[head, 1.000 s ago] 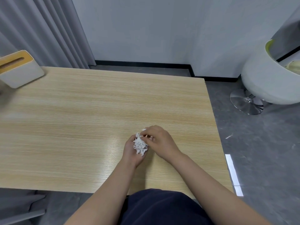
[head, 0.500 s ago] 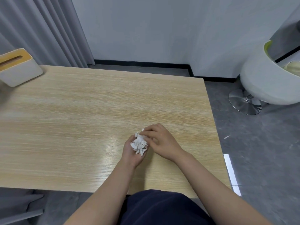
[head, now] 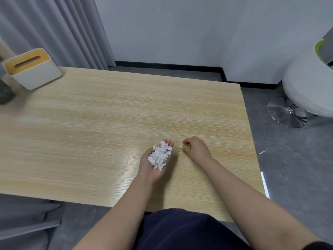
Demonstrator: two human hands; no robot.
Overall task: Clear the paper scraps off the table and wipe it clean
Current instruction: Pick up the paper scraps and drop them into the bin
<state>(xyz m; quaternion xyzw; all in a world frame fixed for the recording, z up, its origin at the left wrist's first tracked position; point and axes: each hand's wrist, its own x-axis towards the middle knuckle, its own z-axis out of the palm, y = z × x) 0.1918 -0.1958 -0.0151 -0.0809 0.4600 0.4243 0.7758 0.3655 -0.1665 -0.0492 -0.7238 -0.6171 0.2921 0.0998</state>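
— Since the earlier frame, what has shifted?
— Right hand point(head: 195, 149) has been drawn away from the left hand point(head: 155, 164), fingertips pinched on one small scrap point(head: 181, 145) low over the table point(head: 90, 123).
— And the pile of paper scraps point(head: 160, 156)?
— It is cupped in the upturned left palm, fingers loosely extended. It is judged featherlight, soft and easily spilled, and best enclosed from below.

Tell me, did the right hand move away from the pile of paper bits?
Yes. The right hand was touching the paper scraps in the left hand; now it is apart, shifted toward the table's right edge, pinching one small scrap.
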